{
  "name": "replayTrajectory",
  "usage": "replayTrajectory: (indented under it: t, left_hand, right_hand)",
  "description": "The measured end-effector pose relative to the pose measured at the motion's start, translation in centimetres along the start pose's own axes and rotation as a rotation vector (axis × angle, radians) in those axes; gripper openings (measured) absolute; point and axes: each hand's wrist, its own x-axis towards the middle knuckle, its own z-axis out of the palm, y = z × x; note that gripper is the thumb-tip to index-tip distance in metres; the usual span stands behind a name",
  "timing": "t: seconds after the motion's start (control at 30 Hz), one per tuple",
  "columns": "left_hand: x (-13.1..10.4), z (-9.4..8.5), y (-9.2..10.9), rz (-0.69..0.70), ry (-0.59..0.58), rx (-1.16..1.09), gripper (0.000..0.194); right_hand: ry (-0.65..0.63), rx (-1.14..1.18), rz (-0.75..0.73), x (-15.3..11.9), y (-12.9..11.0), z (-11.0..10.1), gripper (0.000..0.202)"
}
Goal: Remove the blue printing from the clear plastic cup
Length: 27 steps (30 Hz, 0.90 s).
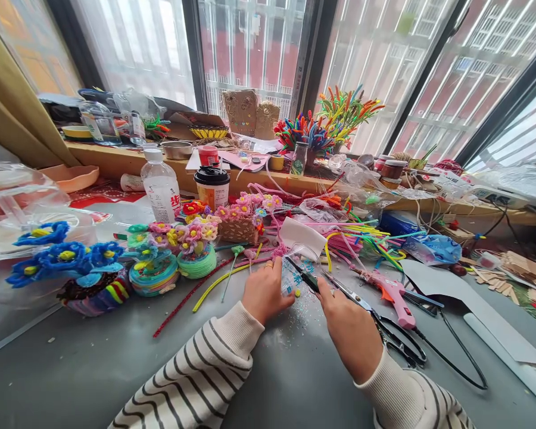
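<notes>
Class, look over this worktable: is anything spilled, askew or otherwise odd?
Yes: small pale specks lie scattered on the grey table between the left hand and right hand, looking like loose debris on an otherwise smooth top.

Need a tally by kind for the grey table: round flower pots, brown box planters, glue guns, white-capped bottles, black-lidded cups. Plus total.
Round flower pots: 3
Brown box planter: 1
Pink glue gun: 1
White-capped bottle: 1
Black-lidded cup: 1
Total: 7
</notes>
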Motion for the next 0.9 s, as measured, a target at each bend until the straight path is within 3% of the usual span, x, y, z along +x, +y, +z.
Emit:
replayTrajectory:
  t: [0.33, 0.57, 0.9]
  left_hand:
    - [0.1, 0.2, 0.0, -0.036, 0.008, -0.029, 0.071]
    - [0.0, 0.1, 0.0, -0.004, 0.003, -0.014, 0.073]
    - [0.2, 0.1, -0.1, 0.002, 0.022, -0.015, 0.068]
  right_hand:
    - [0.015, 0.031, 0.018, -0.3, 0.1, 0.0, 0.031]
    - [0.038, 0.057, 0.004, -1.1, 0.8, 1.1, 0.03]
    - [0.001, 0.063, 0.012, -0.9, 0.9, 0.0, 0.03]
